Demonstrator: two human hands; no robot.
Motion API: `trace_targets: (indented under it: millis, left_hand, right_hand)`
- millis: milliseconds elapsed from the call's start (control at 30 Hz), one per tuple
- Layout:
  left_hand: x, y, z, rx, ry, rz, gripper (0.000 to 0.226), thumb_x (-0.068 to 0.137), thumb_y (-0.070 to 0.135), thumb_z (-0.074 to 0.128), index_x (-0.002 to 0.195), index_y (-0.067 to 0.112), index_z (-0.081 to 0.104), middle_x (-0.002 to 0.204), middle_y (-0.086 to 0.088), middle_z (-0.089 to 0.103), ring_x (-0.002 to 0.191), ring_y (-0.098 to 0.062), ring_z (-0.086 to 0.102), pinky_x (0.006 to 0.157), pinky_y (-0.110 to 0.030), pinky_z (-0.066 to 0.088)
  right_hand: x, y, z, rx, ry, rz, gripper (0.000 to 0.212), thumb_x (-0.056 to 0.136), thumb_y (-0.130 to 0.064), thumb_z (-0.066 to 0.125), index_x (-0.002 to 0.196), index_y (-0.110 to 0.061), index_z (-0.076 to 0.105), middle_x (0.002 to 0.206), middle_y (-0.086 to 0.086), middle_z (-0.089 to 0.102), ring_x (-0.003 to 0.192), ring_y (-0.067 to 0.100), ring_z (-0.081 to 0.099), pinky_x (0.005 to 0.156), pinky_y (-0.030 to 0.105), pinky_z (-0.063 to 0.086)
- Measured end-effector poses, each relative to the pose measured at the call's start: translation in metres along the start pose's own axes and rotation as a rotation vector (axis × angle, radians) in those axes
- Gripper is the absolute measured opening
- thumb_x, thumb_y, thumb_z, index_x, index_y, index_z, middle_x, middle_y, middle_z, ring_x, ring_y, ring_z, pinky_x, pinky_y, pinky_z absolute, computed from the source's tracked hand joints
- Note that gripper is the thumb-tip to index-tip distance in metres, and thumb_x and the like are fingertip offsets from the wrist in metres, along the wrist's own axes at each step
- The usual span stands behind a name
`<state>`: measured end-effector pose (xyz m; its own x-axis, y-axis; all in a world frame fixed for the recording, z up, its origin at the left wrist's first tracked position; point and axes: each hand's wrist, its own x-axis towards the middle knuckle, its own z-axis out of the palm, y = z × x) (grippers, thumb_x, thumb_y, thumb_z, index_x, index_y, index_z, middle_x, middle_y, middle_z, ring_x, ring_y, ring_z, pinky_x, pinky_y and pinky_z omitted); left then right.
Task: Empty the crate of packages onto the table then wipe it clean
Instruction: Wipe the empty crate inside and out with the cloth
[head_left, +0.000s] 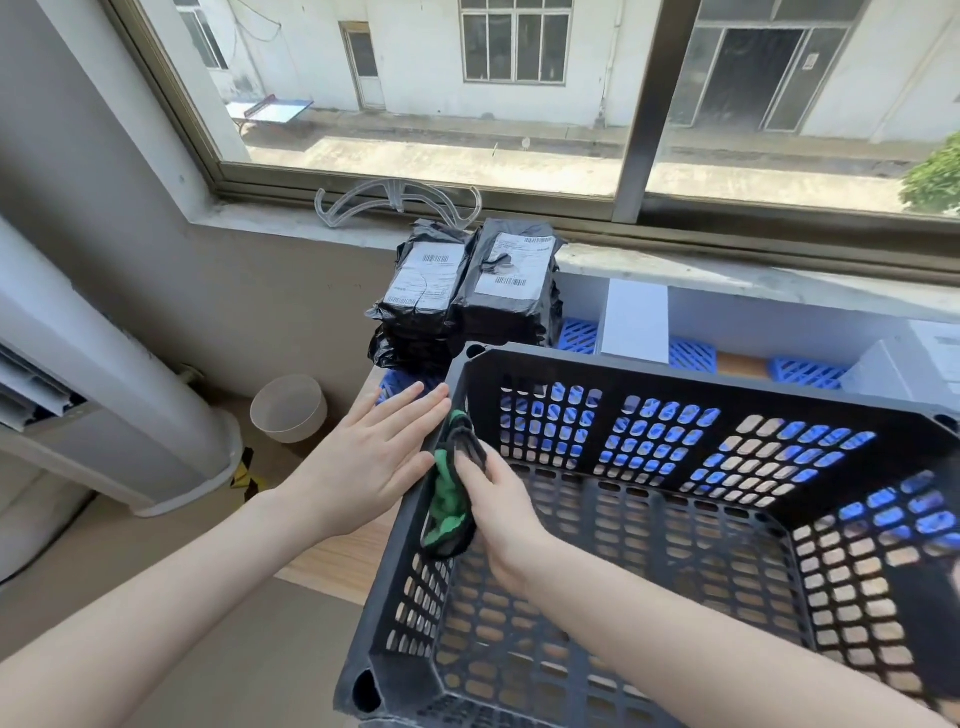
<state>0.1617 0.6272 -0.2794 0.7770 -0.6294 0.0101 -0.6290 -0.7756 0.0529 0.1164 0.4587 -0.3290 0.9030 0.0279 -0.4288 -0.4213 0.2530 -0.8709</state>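
Observation:
A black slotted crate (675, 374) stands on the wooden table (337, 558), with no packages inside. My left hand (371, 457) lies flat against the outside of the crate's left wall, fingers straight. My right hand (501, 512) reaches inside the crate and presses a green and black cloth (447, 496) against the inner side of that same wall. Two stacks of black packages (457, 296) with white labels sit beyond the crate's far left corner, by the window sill.
Blue slotted crates (691, 356) and white boxes (636, 322) stand behind the black crate along the sill. A clear plastic hanger (395, 200) lies on the sill. A white air conditioner (104, 374) and a white bin (288, 408) stand on the floor at left.

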Motion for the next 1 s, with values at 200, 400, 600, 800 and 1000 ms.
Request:
trace_targets:
  millis: [200,400,600,800,1000]
  left_hand:
    - [0.001,-0.002,-0.001,0.035,0.025,0.036,0.061,0.102,0.050,0.008,0.155,0.023,0.022,0.162,0.010,0.014,0.151,-0.010,0.006,0.121,-0.041,0.008]
    - [0.002,-0.005,0.000,0.061,0.049,0.058,0.059,0.103,0.048,0.014,0.154,0.020,0.026,0.161,0.008,0.019,0.150,-0.013,0.011,0.121,-0.042,0.011]
    - [0.004,-0.007,0.001,0.040,0.063,0.073,0.057,0.103,0.048,0.023,0.153,0.021,0.029,0.161,0.009,0.018,0.150,-0.011,0.009,0.121,-0.042,0.010]
    - [0.006,-0.011,-0.002,0.064,0.076,0.124,0.059,0.102,0.050,0.021,0.153,0.021,0.031,0.160,0.009,0.023,0.151,-0.012,0.009,0.121,-0.047,0.013]
    - [0.009,-0.016,-0.009,0.102,0.081,0.187,0.065,0.101,0.056,0.021,0.148,0.015,0.041,0.156,0.003,0.034,0.149,-0.018,0.018,0.117,-0.053,0.023]
  right_hand:
    - [0.019,-0.001,0.005,-0.060,0.227,-0.140,0.023,0.088,-0.023,0.060,0.098,-0.041,0.068,0.103,-0.013,0.072,0.102,0.008,0.065,0.099,0.038,0.049]
    - [0.051,-0.050,0.006,0.162,0.533,-0.230,0.013,0.094,-0.014,0.056,0.096,-0.026,0.062,0.093,-0.008,0.067,0.093,0.011,0.064,0.092,0.030,0.050]
    - [0.034,-0.035,0.019,-0.125,0.359,-0.281,0.017,0.094,-0.029,0.056,0.110,-0.023,0.056,0.104,-0.009,0.064,0.097,0.006,0.059,0.086,0.021,0.044]
    - [0.031,-0.007,-0.002,-0.283,0.249,-0.129,0.013,0.094,-0.028,0.056,0.106,-0.025,0.055,0.103,-0.010,0.064,0.101,0.012,0.060,0.089,0.026,0.045]
    - [0.056,-0.041,0.006,-0.085,0.375,-0.238,0.014,0.091,-0.021,0.061,0.105,-0.020,0.059,0.105,-0.006,0.067,0.100,0.008,0.062,0.097,0.032,0.047]
